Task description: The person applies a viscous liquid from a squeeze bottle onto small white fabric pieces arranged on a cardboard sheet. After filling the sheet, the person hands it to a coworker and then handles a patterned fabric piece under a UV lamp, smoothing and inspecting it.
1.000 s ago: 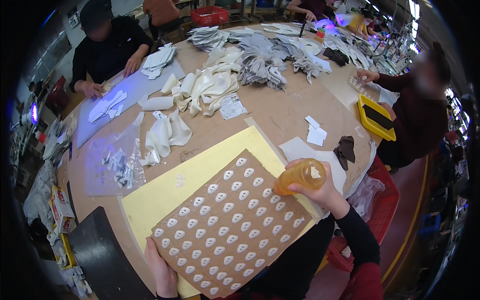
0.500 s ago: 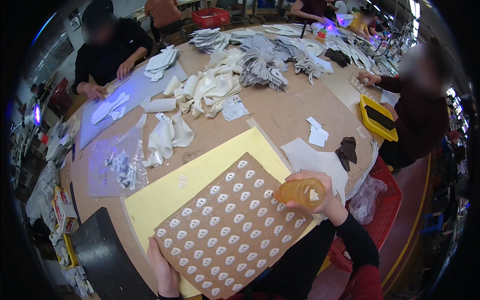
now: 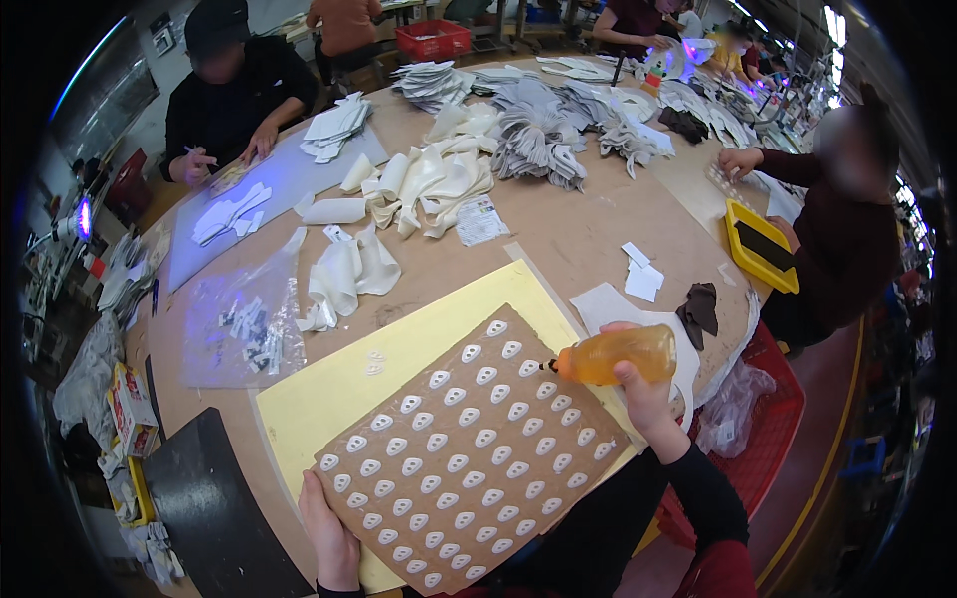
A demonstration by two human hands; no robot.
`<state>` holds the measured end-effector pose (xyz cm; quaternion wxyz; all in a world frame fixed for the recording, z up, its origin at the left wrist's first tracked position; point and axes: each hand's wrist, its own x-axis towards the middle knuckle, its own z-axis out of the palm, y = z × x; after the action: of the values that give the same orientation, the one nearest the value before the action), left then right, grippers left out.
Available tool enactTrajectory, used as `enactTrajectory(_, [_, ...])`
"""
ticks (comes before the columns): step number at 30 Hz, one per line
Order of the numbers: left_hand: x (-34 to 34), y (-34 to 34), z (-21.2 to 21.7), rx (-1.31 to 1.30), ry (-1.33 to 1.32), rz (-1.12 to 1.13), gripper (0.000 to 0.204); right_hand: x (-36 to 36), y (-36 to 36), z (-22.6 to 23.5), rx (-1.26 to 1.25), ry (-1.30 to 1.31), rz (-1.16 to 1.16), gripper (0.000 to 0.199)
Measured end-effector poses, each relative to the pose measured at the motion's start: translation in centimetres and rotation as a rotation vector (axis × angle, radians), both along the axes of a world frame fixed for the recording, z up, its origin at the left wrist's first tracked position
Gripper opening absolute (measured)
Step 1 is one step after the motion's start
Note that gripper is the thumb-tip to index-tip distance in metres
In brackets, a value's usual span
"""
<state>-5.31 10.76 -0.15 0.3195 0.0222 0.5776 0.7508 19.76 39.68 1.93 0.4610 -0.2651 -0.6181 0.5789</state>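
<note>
Well, right grip [image 3: 646, 395] clasps amber bottle [image 3: 630, 354], nozzle [image 3: 554, 366] over brown board [image 3: 476, 454], left grip [image 3: 332, 536] holding board's edge

Single wide fisheye view from the wearer's head, looking down and forward, near above the left hand [image 3: 332, 536] and right hand [image 3: 648, 402]; beyond both hands it takes in the brown-topped worktable [image 3: 588, 217], straight edges bending toward a dark rim.
</note>
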Motion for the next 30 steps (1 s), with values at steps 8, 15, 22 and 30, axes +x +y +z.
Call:
enactTrajectory(8, [0.3,0.4,0.4,0.011,-0.017,0.025,0.043,0.0,-0.7,-0.8,0.079,-0.110,-0.037,0.039])
enactTrajectory(15, [0.2,0.3,0.3,0.003,-0.018,0.033,0.043,-0.2,-0.5,-0.4,0.104,-0.136,-0.034,0.039])
enactTrajectory(22, [0.2,0.3,0.3,-0.003,-0.005,0.017,0.044,-0.2,-0.6,-0.1,0.163,-0.190,0.000,0.041])
enactTrajectory(30, [0.0,0.1,0.2,0.009,-0.012,-0.013,0.044,-0.8,-0.4,0.9,0.340,-0.325,0.109,0.045])
